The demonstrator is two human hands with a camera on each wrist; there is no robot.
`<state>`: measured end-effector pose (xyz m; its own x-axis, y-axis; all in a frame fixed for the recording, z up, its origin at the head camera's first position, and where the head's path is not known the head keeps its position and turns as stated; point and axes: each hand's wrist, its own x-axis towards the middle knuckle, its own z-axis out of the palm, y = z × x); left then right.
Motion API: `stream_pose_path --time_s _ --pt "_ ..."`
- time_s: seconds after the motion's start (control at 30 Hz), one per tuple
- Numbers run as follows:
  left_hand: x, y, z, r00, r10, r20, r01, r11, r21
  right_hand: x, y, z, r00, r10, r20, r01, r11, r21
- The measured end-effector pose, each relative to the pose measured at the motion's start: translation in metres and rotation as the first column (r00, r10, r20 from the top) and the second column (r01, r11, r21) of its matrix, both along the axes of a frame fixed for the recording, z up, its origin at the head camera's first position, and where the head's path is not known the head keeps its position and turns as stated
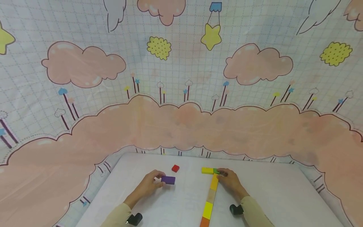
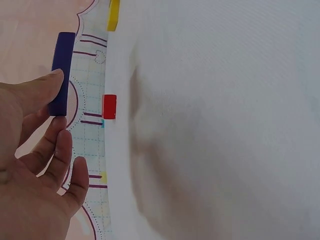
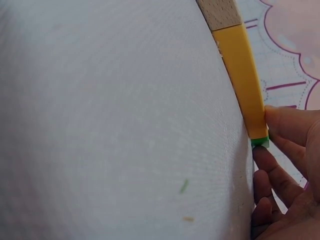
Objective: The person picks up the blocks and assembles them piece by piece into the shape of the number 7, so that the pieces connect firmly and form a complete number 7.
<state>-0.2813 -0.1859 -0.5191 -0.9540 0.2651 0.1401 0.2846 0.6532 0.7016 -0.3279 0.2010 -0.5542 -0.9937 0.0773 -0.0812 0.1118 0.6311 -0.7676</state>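
Note:
My left hand (image 1: 148,184) holds a purple block (image 1: 169,180) above the white tabletop, pinched between thumb and fingers. Seen from the left wrist, the block (image 2: 62,60) stands upright, its other fingers loosely bent. At the far end of a row of blocks, my right hand (image 1: 231,182) pinches a small green block (image 1: 216,171). That green block meets a yellow block (image 1: 207,170) lying crosswise and the orange-yellow block (image 1: 214,181) heading the row. In the right wrist view, the thumb touches the orange-yellow block (image 3: 242,80), and fingers partly hide the green one (image 3: 259,142).
Toward me the row continues with a bare wood block (image 1: 211,196), a yellow block (image 1: 208,210) and an orange block (image 1: 204,222). A small red block (image 1: 175,168) lies beyond the purple one. A patterned cloth (image 1: 181,126) hangs behind the table (image 1: 181,201).

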Motion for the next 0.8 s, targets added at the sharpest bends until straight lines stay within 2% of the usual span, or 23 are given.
stream_pose_path --time_s 0.3,0.67,0.8 --pt "0.0 0.006 0.003 1.0 -0.004 -0.01 0.004 0.999 0.033 0.0 0.0 -0.001 1.0 -0.01 0.02 0.011 1.0 -0.016" --pt "-0.003 0.014 0.002 1.0 0.026 0.001 -0.026 0.999 0.026 0.0 0.001 -0.002 1.0 0.005 -0.004 -0.005 1.0 0.007" --pt "-0.004 0.016 0.001 1.0 0.019 -0.004 -0.019 0.999 0.033 0.0 0.001 -0.002 1.0 0.006 -0.001 -0.006 1.0 0.005"
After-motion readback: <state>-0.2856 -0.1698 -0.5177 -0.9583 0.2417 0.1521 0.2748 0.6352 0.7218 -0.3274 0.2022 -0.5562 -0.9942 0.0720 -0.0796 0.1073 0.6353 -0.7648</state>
